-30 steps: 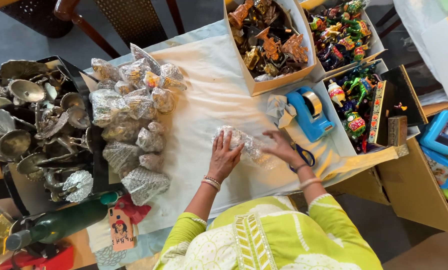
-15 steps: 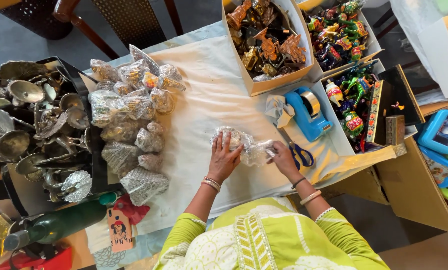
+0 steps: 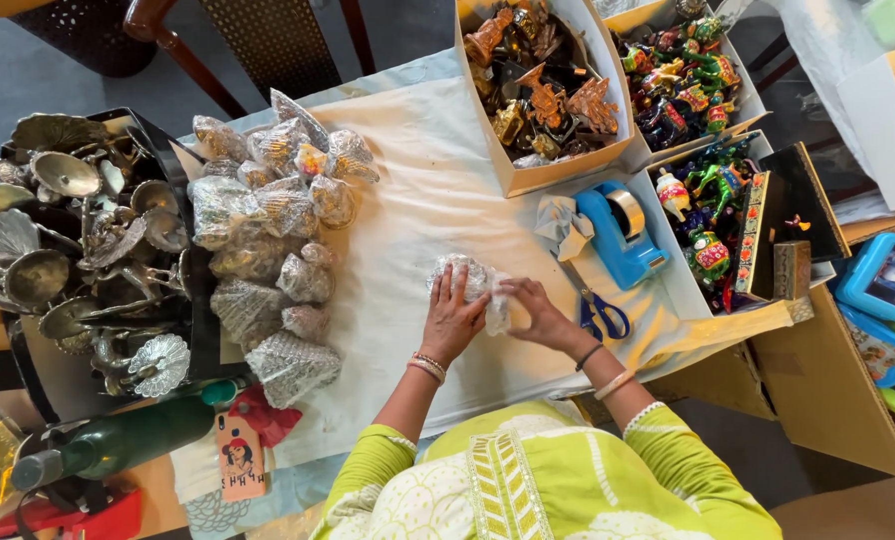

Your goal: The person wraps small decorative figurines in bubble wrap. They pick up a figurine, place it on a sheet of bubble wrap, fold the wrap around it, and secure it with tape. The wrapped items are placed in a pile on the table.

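My left hand (image 3: 451,318) lies flat on a small bundle wrapped in clear plastic (image 3: 471,277) on the cream cloth (image 3: 418,190). My right hand (image 3: 536,308) pinches the loose plastic at the bundle's right side. Both wrists carry bangles, and my sleeves are lime green. Blue-handled scissors (image 3: 600,313) lie just right of my right hand. A blue tape dispenser (image 3: 622,232) stands beyond them.
A heap of wrapped silvery items (image 3: 268,240) lies left on the cloth. Further left is a dark tray of silver metal pieces (image 3: 68,250). Cardboard boxes of brass figurines (image 3: 543,85) and painted figurines (image 3: 693,75) stand at the top right. A green bottle (image 3: 118,440) lies at lower left.
My right hand has slid left, closer to the bundle. My left hand stays pressed on the bundle.
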